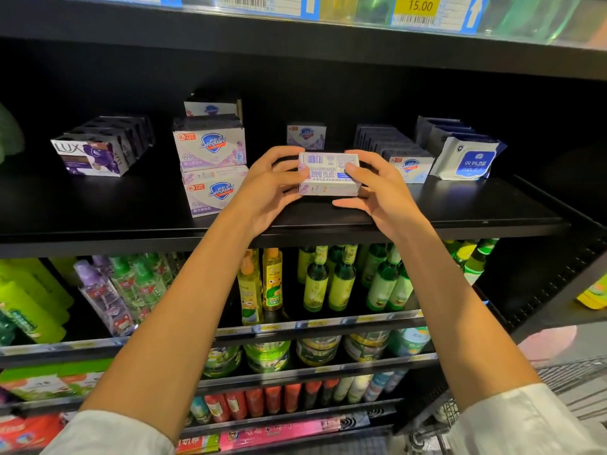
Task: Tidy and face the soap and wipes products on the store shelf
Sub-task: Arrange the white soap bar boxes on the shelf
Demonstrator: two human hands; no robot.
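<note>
A lavender soap box (pixel 328 174) is held just above the black shelf (pixel 131 205), its barcode back turned toward me. My left hand (pixel 269 188) grips its left end and my right hand (pixel 377 192) grips its right end. To the left stand two stacked Safeguard boxes (pixel 212 165), with more behind them. A single Safeguard box (pixel 306 135) sits deep at the back. A row of blue Safeguard boxes (pixel 409 167) and wipes packs (pixel 466 159) lie on the right. A row of LUX soap boxes (pixel 95 152) is at the far left.
The upper shelf edge carries price tags (pixel 420 8). Below are shelves of green and yellow bottles (pixel 315 280), spray bottles (pixel 108 290) and coil tins (pixel 267 356). A wire shopping cart (pixel 565 382) stands at the lower right.
</note>
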